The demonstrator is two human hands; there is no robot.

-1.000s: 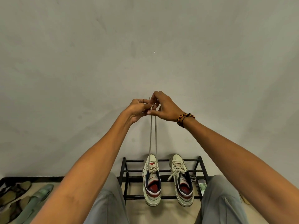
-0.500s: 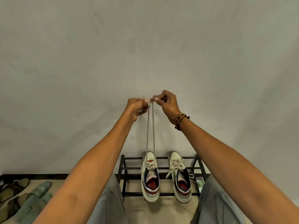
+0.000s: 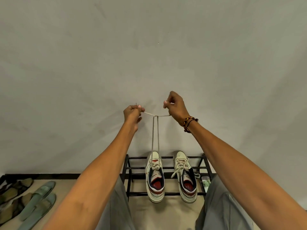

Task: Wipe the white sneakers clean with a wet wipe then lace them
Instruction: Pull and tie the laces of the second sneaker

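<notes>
Two hands, left hand and right hand, each pinch the lace (pulled taut) above the left sneaker.

I see a flat woven cloth lace, off-white and matt, running up from the left sneaker. Both sneakers look like smooth cream leather or a leather-like upper — I can't tell which — with red lining inside; the right sneaker has the same finish. The shoe rack is thin black metal bars, dull. The far wall is matt grey plaster, faintly mottled. The slippers at near left look like soft grey-green cloth.
</notes>
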